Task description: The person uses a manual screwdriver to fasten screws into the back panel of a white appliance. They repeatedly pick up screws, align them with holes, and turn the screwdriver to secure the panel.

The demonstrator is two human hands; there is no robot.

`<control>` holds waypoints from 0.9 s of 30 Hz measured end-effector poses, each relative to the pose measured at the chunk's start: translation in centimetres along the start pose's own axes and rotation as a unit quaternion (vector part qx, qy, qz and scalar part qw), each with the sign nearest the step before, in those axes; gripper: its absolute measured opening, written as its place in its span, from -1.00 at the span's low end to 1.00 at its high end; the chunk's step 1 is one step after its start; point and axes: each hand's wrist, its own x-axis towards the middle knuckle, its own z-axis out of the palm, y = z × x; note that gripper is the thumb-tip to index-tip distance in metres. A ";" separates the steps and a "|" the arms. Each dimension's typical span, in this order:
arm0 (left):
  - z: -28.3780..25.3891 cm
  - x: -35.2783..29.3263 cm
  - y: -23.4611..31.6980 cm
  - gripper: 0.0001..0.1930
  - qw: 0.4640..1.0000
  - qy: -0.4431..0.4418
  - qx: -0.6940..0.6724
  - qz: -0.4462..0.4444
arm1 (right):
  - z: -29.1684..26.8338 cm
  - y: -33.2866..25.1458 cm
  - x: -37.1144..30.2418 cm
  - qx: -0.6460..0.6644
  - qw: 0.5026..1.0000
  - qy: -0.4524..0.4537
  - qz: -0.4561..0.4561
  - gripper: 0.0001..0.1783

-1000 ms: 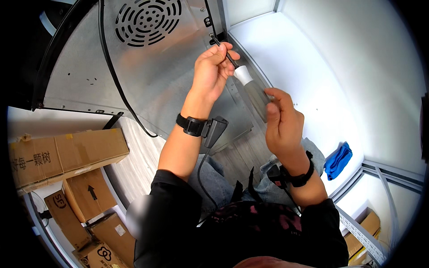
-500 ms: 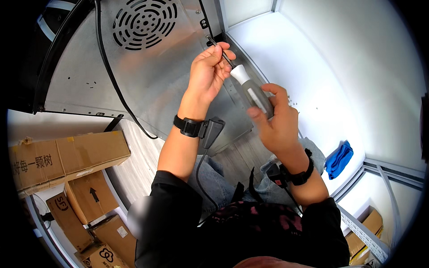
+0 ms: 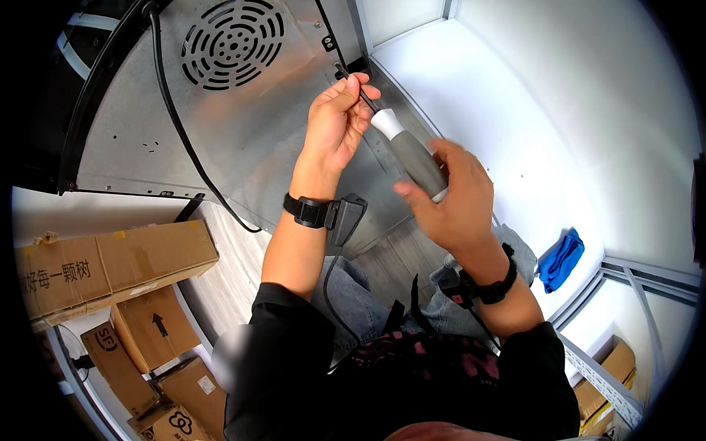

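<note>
A screwdriver with a grey handle and white collar slants across the middle, its tip at the right edge of a metal appliance panel. My left hand pinches its dark shaft close to the tip. Around the butt end of the handle curl the thumb and fingers of my right hand; the fingertips are slightly blurred and partly behind the handle. Whatever the tip meets is too small to make out.
A round vent grille and a black cable are on the panel side. A blue cloth lies on the white surface to the right. Cardboard boxes stack at lower left; another box sits at lower right.
The screwdriver's handle has turned: a pale label that faced up is now out of sight. My left hand keeps its pinch on the shaft. The panel appears shifted slightly in view.
</note>
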 end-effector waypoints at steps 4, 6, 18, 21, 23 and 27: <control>-0.4 0.3 -0.4 -0.79 0.999 0.033 0.015 -0.007 | 0.1 -0.2 -0.3 0.036 0.998 -0.002 0.049 -0.56; -0.1 0.2 -0.4 -0.80 1.000 0.014 -0.014 -0.005 | 0.3 0.2 -0.7 0.079 0.994 0.009 0.081 -0.57; -0.3 0.2 -0.2 -0.84 1.000 0.022 0.001 0.011 | 0.3 0.0 -0.5 0.036 0.999 -0.025 0.008 -0.48; -0.1 0.3 -0.3 -0.83 1.000 0.030 -0.005 0.003 | 1.3 0.6 -1.0 0.083 0.995 0.014 0.048 -0.47; 0.0 0.2 -0.1 -0.82 1.000 0.024 -0.014 0.002 | 0.6 -0.1 -0.8 0.082 0.989 -0.026 0.121 -0.50; 0.0 -0.2 0.2 -0.81 1.000 0.012 -0.007 0.014 | -1.4 -0.8 0.9 0.050 0.955 -0.161 0.244 -0.69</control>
